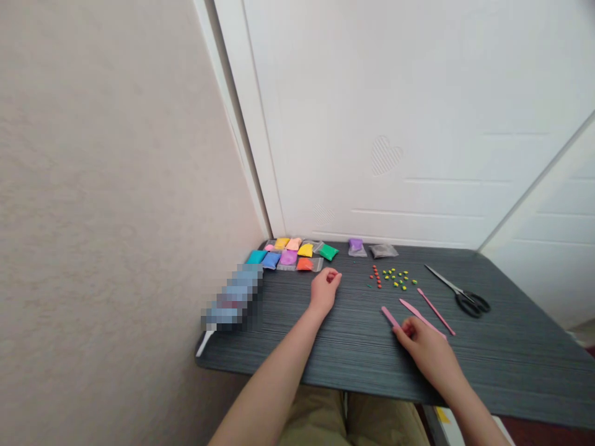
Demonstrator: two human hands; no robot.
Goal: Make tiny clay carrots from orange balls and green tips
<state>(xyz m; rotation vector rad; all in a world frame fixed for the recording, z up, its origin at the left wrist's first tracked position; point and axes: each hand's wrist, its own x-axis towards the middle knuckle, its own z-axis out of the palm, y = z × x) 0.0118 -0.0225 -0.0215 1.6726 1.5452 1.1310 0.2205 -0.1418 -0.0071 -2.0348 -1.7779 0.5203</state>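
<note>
My left hand [323,288] rests on the dark table [353,347] with fingers curled around a small red piece of clay, just below the row of clay bags. My right hand [425,347] lies on the table nearer me, fingers pinched on a bit of red clay, touching the lower end of a pink modelling tool [389,316]. Two more pink tools [421,314] [436,311] lie just right of it. Small red clay balls [376,277] and yellow and green clay bits [398,279] are scattered between the hands and the wall.
Several coloured clay bags [292,254] lie at the back left, with a purple bag [356,246] and a grey bag [383,250] further right. Black-handled scissors [460,292] lie at the right. A blurred packet [235,296] sits near the left edge. Wall and white door close behind.
</note>
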